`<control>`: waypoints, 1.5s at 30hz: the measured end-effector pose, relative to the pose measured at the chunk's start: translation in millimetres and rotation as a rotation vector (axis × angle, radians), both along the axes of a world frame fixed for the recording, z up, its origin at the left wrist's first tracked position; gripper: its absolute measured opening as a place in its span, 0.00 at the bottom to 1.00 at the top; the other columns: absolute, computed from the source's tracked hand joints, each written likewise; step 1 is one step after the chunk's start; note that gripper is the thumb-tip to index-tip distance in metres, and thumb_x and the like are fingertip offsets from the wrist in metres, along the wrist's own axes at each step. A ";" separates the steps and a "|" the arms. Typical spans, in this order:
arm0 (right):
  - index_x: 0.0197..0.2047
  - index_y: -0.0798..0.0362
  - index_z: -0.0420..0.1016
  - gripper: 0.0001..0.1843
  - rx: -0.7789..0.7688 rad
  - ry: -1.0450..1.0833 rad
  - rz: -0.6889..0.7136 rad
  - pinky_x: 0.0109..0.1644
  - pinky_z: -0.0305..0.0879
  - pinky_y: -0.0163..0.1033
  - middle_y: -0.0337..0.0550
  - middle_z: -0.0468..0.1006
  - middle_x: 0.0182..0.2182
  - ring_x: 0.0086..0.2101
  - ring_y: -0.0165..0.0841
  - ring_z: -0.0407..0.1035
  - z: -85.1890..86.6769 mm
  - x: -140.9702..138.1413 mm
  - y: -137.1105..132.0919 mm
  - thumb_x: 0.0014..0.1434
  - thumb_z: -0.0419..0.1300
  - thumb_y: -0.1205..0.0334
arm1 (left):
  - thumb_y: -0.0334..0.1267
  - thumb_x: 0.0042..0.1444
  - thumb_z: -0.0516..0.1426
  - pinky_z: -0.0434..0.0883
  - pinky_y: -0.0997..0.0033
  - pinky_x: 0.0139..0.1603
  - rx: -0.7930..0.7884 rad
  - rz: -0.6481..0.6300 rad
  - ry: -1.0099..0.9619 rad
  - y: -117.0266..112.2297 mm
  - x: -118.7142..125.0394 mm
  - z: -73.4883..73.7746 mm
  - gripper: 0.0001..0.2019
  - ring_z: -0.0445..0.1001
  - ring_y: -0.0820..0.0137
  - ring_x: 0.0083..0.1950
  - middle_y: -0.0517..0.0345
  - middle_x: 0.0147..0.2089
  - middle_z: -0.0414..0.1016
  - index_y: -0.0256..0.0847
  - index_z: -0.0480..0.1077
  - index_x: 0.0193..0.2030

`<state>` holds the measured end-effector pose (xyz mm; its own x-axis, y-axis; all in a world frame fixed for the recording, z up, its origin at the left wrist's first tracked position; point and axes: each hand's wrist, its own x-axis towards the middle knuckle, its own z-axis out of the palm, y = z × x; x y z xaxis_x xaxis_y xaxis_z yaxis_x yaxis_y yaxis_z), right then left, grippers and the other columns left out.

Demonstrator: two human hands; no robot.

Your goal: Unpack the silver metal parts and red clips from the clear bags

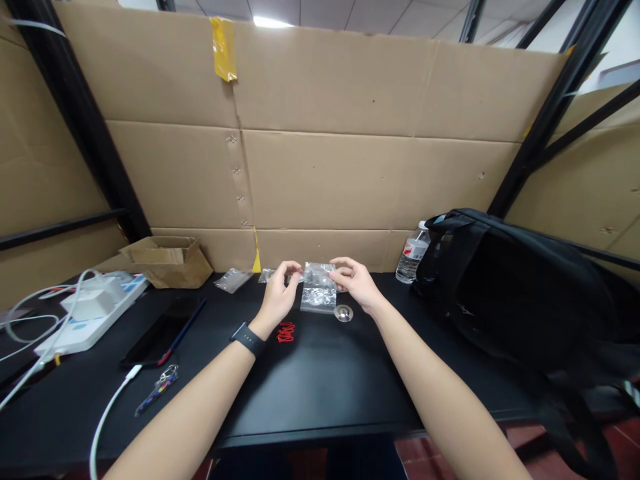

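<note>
A small clear plastic bag [319,299] is held up over the black table, hanging upright. My right hand [356,283] pinches its right edge between thumb and fingers. At the bag's left side is my left hand [279,293], its fingers curled toward the thumb; whatever they may hold is too small to tell. Just below the bag lies a round, shiny metal disc [343,313] with a raised middle. Several red, twisted pieces [286,332] lie on the table close to my left wrist, which wears a dark watch [248,338].
More small clear bags [233,280] lie along the cardboard wall [320,180]. To the left are an open brown paper box [173,263], a power strip [95,320], a tablet [163,330] and a keychain [159,387]. A water bottle [412,257] and black backpack [500,287] stand right.
</note>
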<state>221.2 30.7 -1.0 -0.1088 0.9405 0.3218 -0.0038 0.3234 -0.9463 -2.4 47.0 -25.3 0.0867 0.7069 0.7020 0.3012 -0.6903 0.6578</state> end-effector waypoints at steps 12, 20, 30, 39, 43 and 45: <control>0.57 0.50 0.64 0.29 -0.008 -0.073 -0.085 0.29 0.61 0.35 0.39 0.78 0.32 0.29 0.31 0.68 -21.9 -7.4 12.4 0.58 0.63 0.45 | 0.36 0.65 0.55 0.57 0.56 0.54 0.272 0.060 0.617 -20.7 0.1 13.1 0.08 0.70 0.62 0.54 0.56 0.48 0.80 0.48 0.76 0.43; 0.53 0.51 0.68 0.18 0.307 -0.673 -0.148 0.49 0.66 0.44 0.46 0.76 0.43 0.41 0.36 0.70 -39.1 -6.9 16.2 0.60 0.61 0.57 | 0.40 0.67 0.50 0.53 0.51 0.55 0.035 0.727 0.398 24.8 -83.2 16.2 0.14 0.68 0.55 0.57 0.50 0.52 0.79 0.46 0.77 0.47; 0.55 0.51 0.70 0.23 0.304 -1.006 -0.079 0.57 0.60 0.52 0.53 0.74 0.53 0.54 0.48 0.66 -46.3 -13.7 7.7 0.57 0.65 0.56 | 0.56 0.64 0.46 0.58 0.46 0.54 -0.514 0.770 0.540 59.3 -141.0 -21.5 0.24 0.72 0.44 0.57 0.42 0.52 0.80 0.47 0.75 0.53; 0.58 0.50 0.69 0.23 0.203 -1.079 -0.065 0.56 0.59 0.52 0.53 0.75 0.56 0.55 0.49 0.68 -52.4 -15.1 10.6 0.60 0.62 0.57 | 0.53 0.51 0.59 0.59 0.47 0.55 -0.500 0.720 0.718 61.8 -136.3 -25.5 0.25 0.70 0.43 0.59 0.45 0.54 0.79 0.50 0.72 0.56; 0.59 0.49 0.69 0.23 0.223 -1.084 -0.078 0.56 0.57 0.52 0.53 0.75 0.56 0.56 0.49 0.66 -56.0 -14.8 12.7 0.61 0.62 0.57 | 0.49 0.52 0.59 0.59 0.45 0.55 -0.514 0.689 0.764 60.9 -132.8 -26.1 0.25 0.70 0.43 0.59 0.44 0.54 0.78 0.50 0.71 0.57; 0.61 0.48 0.68 0.25 0.233 -1.083 -0.088 0.56 0.56 0.53 0.53 0.75 0.56 0.57 0.50 0.65 -58.6 -16.0 15.0 0.61 0.62 0.54 | 0.49 0.52 0.59 0.60 0.44 0.55 -0.510 0.682 0.763 60.4 -130.7 -25.8 0.26 0.70 0.43 0.59 0.43 0.53 0.78 0.49 0.69 0.58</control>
